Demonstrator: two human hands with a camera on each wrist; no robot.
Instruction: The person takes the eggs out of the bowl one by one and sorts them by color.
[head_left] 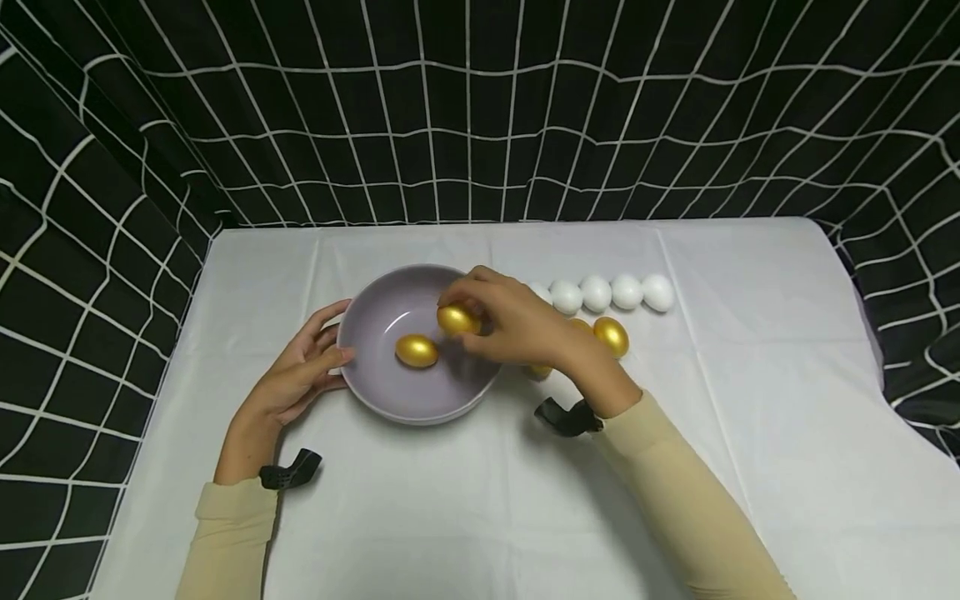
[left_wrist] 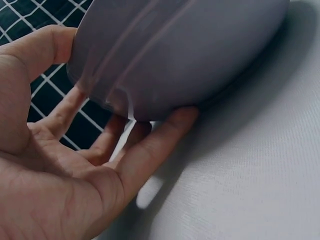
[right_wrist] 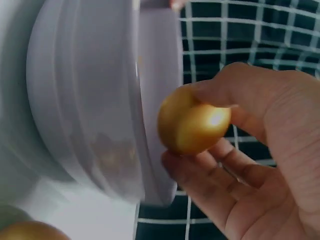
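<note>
A lavender-grey bowl point(head_left: 367, 325) stands on the white cloth, left of the table's middle. At its left side my left hand point(head_left: 300, 371) holds it, the thumb by the rim and the fingers against the outer wall, as the left wrist view shows too. One golden egg point(head_left: 416, 351) lies on the bowl's bottom. Over the bowl's right part, my right hand point(head_left: 521, 321) pinches another golden egg point(head_left: 458, 320) between thumb and fingers. The right wrist view has this held egg point(right_wrist: 192, 122) beside the bowl's rim point(right_wrist: 137, 100).
To the right of the bowl, several white eggs point(head_left: 596, 294) line up in a row. In front of them lie more golden eggs point(head_left: 611, 336), partly covered by my right wrist. A black curtain with white grid lines point(head_left: 465, 108) surrounds the table's back and sides.
</note>
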